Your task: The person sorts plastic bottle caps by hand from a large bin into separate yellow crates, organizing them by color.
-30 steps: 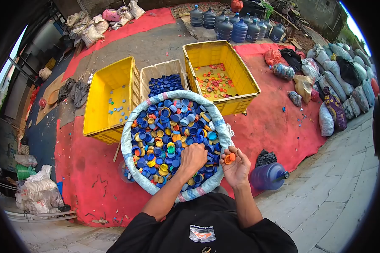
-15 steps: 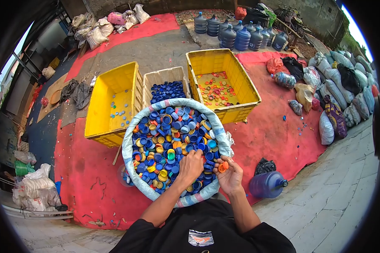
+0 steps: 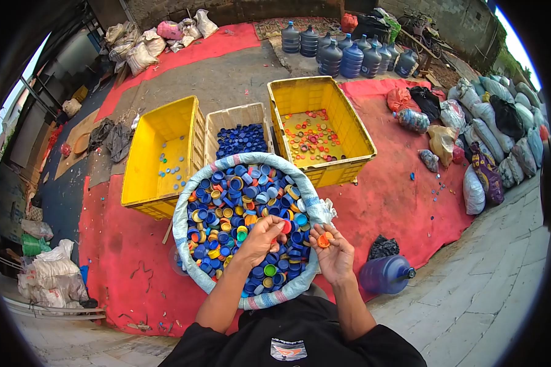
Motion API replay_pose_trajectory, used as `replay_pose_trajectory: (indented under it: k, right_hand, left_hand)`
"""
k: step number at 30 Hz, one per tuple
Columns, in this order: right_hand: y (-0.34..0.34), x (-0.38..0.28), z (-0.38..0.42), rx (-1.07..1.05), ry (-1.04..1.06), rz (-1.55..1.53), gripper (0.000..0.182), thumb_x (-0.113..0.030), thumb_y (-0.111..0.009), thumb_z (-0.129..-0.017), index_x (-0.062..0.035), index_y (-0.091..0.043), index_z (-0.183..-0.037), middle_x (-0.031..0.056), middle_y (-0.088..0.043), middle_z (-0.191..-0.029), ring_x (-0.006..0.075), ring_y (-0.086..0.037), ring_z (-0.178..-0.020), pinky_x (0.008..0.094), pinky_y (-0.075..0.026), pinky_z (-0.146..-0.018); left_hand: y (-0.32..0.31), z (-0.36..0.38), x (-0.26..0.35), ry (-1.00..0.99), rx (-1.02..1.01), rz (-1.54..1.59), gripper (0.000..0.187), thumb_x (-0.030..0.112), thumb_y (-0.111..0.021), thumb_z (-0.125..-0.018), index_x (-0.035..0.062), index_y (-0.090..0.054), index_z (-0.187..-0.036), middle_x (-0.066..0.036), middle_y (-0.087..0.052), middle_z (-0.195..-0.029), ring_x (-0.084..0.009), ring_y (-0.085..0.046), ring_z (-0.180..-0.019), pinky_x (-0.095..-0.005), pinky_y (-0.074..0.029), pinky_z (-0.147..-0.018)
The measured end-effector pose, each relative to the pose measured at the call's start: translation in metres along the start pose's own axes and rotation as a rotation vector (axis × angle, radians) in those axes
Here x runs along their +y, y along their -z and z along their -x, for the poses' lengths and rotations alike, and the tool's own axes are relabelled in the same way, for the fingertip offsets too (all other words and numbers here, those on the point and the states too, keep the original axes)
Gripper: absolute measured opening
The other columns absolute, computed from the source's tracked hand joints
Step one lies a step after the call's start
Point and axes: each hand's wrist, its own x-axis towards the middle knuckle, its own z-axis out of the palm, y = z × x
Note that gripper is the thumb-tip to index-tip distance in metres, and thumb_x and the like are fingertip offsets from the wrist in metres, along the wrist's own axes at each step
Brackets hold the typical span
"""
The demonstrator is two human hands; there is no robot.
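Note:
A round sack (image 3: 183, 244) with a rolled, striped rim stands right in front of me, filled with bottle caps (image 3: 226, 202), mostly blue, with yellow, orange and green among them. Over the caps, my left hand (image 3: 260, 240) pinches a red bottle cap (image 3: 286, 227) between thumb and fingertips. To its right, near the sack's rim, my right hand (image 3: 335, 260) is turned palm up. Its curled fingers and thumb hold orange bottle caps (image 3: 325, 240); how many is hard to make out.
Behind the sack stand a yellow crate (image 3: 165, 131) with grey-blue caps, a whitish crate (image 3: 236, 115) of blue caps, and another yellow crate (image 3: 324, 98) with red and orange caps. A large water jug (image 3: 382, 275) lies at right. Filled sacks (image 3: 490, 116) line the right side.
My left hand has lifted slightly out of the caps and drawn back left, now with a red cap in its fingers. The right hand stays nearly in place with its orange caps.

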Motion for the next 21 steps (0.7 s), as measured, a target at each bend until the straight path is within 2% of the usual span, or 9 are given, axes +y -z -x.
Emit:
replay_pose_trajectory:
  k: [3, 5, 10, 13, 16, 17, 19, 20, 21]
  right_hand:
    - [-0.006, -0.011, -0.011, 0.039, 0.023, -0.019, 0.051, -0.004, -0.052, -0.078, 0.0083, -0.039, -0.126, 0.0259, -0.044, -0.132, 0.0349, -0.050, -0.121, 0.0434, -0.043, -0.105]
    - [-0.010, -0.020, -0.023, 0.083, 0.040, -0.034, 0.054, -0.004, -0.052, -0.077, 0.0092, -0.037, -0.127, 0.0257, -0.044, -0.131, 0.0351, -0.049, -0.121, 0.0434, -0.041, -0.107]
    - [-0.022, -0.049, -0.097, 0.041, 0.046, -0.136, 0.053, -0.004, -0.051, -0.073, 0.0118, -0.037, -0.122, 0.0241, -0.046, -0.123, 0.0369, -0.048, -0.119, 0.0467, -0.037, -0.111]
    - [-0.041, -0.074, -0.179, -0.252, 0.073, -0.225, 0.049, -0.007, -0.051, -0.071, 0.0141, -0.040, -0.113, 0.0256, -0.044, -0.123, 0.0394, -0.043, -0.122, 0.0505, -0.028, -0.115]
    - [-0.064, -0.081, -0.206, 0.117, 0.051, -0.105, 0.056, -0.009, -0.051, -0.071, 0.0164, -0.034, -0.118, 0.0304, -0.033, -0.138, 0.0417, -0.032, -0.134, 0.0522, -0.021, -0.117]
    - [-0.055, -0.076, -0.207, 0.045, 0.063, -0.084, 0.056, -0.009, -0.051, -0.072, 0.0151, -0.034, -0.119, 0.0276, -0.035, -0.138, 0.0400, -0.030, -0.136, 0.0520, -0.018, -0.117]
    - [-0.024, -0.062, -0.200, -0.094, 0.086, -0.038, 0.055, -0.009, -0.049, -0.073, 0.0123, -0.035, -0.122, 0.0218, -0.039, -0.138, 0.0365, -0.026, -0.140, 0.0516, -0.012, -0.118]
    - [-0.010, -0.055, -0.193, 0.004, 0.059, -0.047, 0.069, -0.009, -0.050, -0.073, 0.0122, -0.027, -0.134, 0.0234, -0.031, -0.143, 0.0397, -0.021, -0.142, 0.0524, -0.011, -0.118]
    - [-0.004, -0.050, -0.178, 0.058, 0.086, -0.028, 0.071, -0.009, -0.050, -0.073, 0.0109, -0.024, -0.136, 0.0258, -0.022, -0.147, 0.0416, -0.018, -0.143, 0.0517, -0.015, -0.117]
  left_hand:
    - [-0.020, -0.017, 0.011, 0.000, 0.003, 0.199, 0.016, 0.013, -0.054, -0.098, 0.0026, -0.052, -0.110, -0.014, -0.064, -0.102, -0.0172, -0.066, -0.084, -0.0261, -0.055, -0.063]
    - [-0.025, -0.044, 0.010, -0.002, -0.042, 0.345, 0.013, 0.008, -0.051, -0.097, 0.0010, -0.052, -0.108, -0.018, -0.063, -0.107, -0.0252, -0.067, -0.091, -0.0365, -0.057, -0.082]
    - [-0.063, -0.141, 0.026, -0.057, 0.034, 0.519, 0.020, -0.002, -0.051, -0.090, -0.0044, -0.050, -0.110, -0.020, -0.057, -0.106, -0.0293, -0.060, -0.098, -0.0419, -0.054, -0.089]
    - [-0.070, -0.220, 0.062, -0.187, 0.076, 0.664, 0.033, 0.011, -0.047, -0.087, -0.0063, -0.047, -0.116, -0.022, -0.053, -0.115, -0.0329, -0.053, -0.107, -0.0482, -0.039, -0.105]
    - [-0.057, -0.229, 0.095, -0.250, -0.035, 0.692, 0.069, 0.030, -0.056, -0.081, -0.0054, -0.035, -0.136, -0.027, -0.026, -0.148, -0.0360, -0.024, -0.139, -0.0491, -0.012, -0.117]
    - [-0.053, -0.223, 0.101, -0.280, -0.056, 0.729, 0.076, 0.033, -0.058, -0.080, -0.0040, -0.030, -0.141, -0.028, -0.016, -0.153, -0.0362, -0.013, -0.145, -0.0489, -0.004, -0.118]
    - [-0.044, -0.207, 0.105, -0.315, -0.035, 0.691, 0.081, 0.033, -0.059, -0.080, -0.0021, -0.024, -0.145, -0.028, -0.010, -0.155, -0.0367, -0.006, -0.146, -0.0486, 0.003, -0.117]
    - [-0.039, -0.198, 0.103, -0.329, -0.019, 0.676, 0.084, 0.033, -0.060, -0.080, -0.0012, -0.021, -0.147, -0.028, -0.007, -0.156, -0.0369, -0.002, -0.147, -0.0485, 0.007, -0.117]
    - [-0.038, -0.182, 0.103, -0.334, 0.111, 0.713, 0.079, 0.031, -0.061, -0.082, -0.0015, -0.025, -0.145, -0.028, -0.011, -0.155, -0.0387, -0.006, -0.146, -0.0517, -0.001, -0.118]
